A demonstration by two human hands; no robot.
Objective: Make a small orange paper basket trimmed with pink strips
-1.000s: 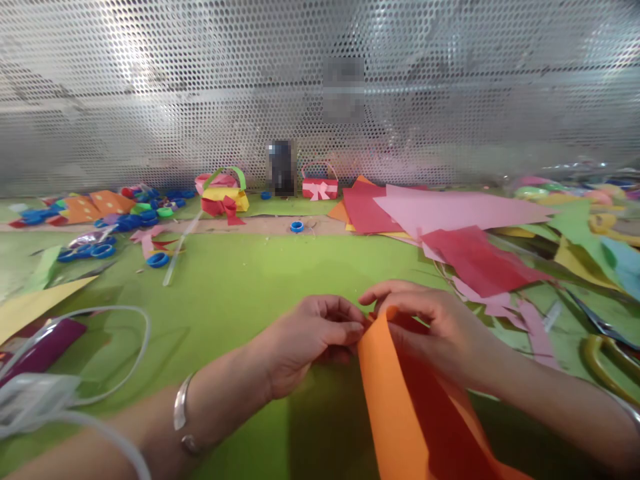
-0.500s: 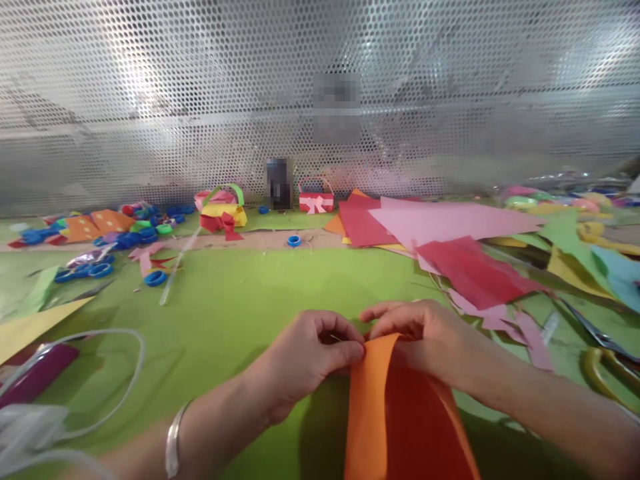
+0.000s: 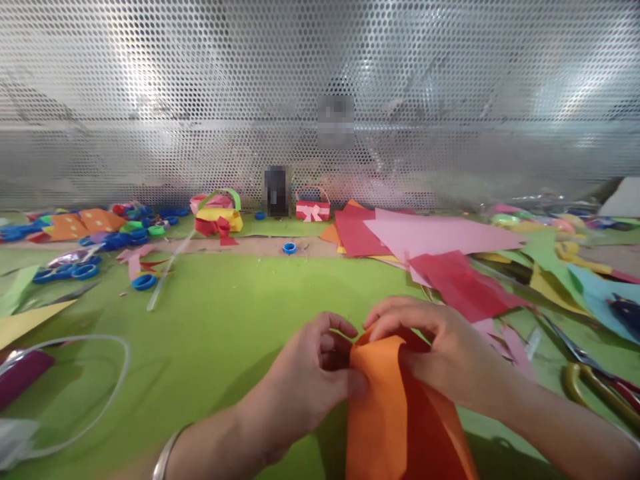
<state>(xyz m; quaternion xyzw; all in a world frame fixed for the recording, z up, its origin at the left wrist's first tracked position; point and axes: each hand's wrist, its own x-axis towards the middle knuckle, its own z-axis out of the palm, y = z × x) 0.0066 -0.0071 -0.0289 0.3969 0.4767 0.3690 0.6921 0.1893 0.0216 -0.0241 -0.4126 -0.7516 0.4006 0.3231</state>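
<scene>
Orange folded paper (image 3: 377,417) stands before us over the green table (image 3: 225,293); we judge it light, fairly stiff, easily creased, best taken by its folded edges. Its long axis runs away from us, far end between our hands. Our right hand (image 3: 457,350) pinches that end, thumb inside; our left hand (image 3: 303,377) pinches its left edge.

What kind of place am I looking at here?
Probably a craft worktable: colored paper sheets lie in a pile, yellow-handled scissors rest at the right, and small paper baskets with bows stand by the perforated metal panel.
</scene>
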